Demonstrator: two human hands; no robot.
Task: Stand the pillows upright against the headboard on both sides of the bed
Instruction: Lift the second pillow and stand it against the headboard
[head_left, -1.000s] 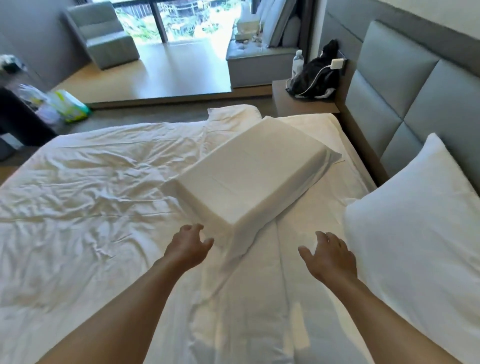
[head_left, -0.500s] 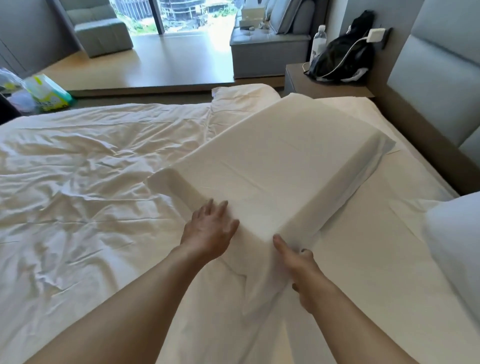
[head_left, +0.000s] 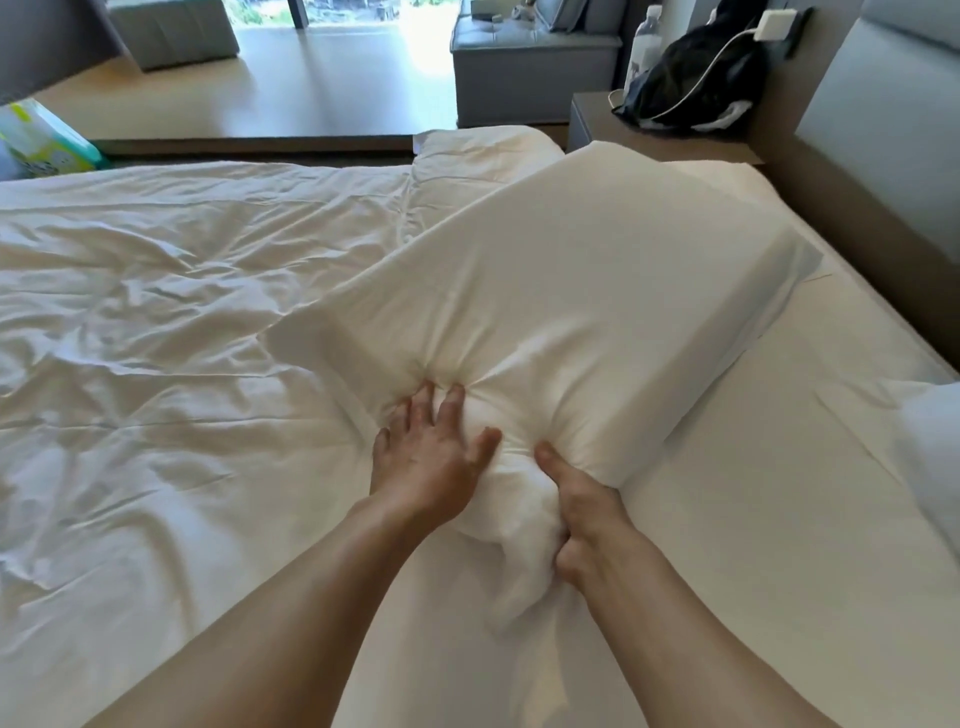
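A long white block-shaped pillow (head_left: 582, 280) lies flat and slanted across the middle of the bed, its far end pointing toward the grey padded headboard (head_left: 883, 104) on the right. My left hand (head_left: 428, 457) presses down into its near end, fingers spread and sunk in the cover. My right hand (head_left: 582, 509) grips the bunched loose end of the pillowcase beside it. A second white pillow (head_left: 935, 447) shows only as a sliver at the right edge, next to the headboard.
Crumpled white duvet (head_left: 156, 338) covers the left half of the bed. A bedside table (head_left: 623, 130) at the far corner carries a black bag, a charger cable and a water bottle. Beyond it are a grey bench and wooden floor.
Both hands went from hovering open over the sheet to the pillow's near end. The left now pushes into it, the right has closed on the pillowcase. The view moved closer.
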